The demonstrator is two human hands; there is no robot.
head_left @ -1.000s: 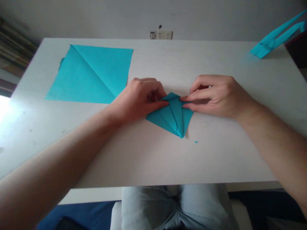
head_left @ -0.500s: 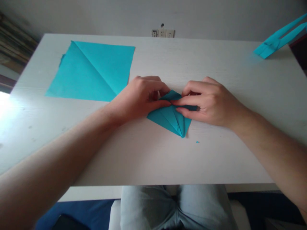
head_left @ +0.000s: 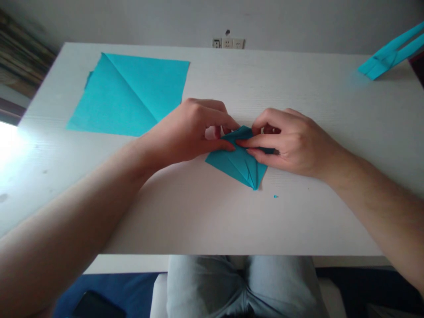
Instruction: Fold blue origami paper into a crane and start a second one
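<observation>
A small folded piece of turquoise paper point(head_left: 240, 165) lies on the white table point(head_left: 205, 216), its point aimed toward me. My left hand point(head_left: 190, 132) pinches the paper's upper left edge between thumb and fingers. My right hand point(head_left: 289, 141) pinches the upper right part, its thumb and forefinger meeting the left hand's at the top middle of the paper. The far half of the paper is hidden under my fingers.
A large flat turquoise sheet point(head_left: 129, 95) with a diagonal crease lies at the back left. Another folded turquoise piece point(head_left: 384, 59) rests at the back right corner. A tiny paper scrap point(head_left: 275, 196) lies near the folded piece. Wall sockets point(head_left: 228, 43) sit behind the table.
My right hand slid left over the paper's upper right part until its fingertips met the left hand's. The left hand stayed put. The folded paper's visible part shrank.
</observation>
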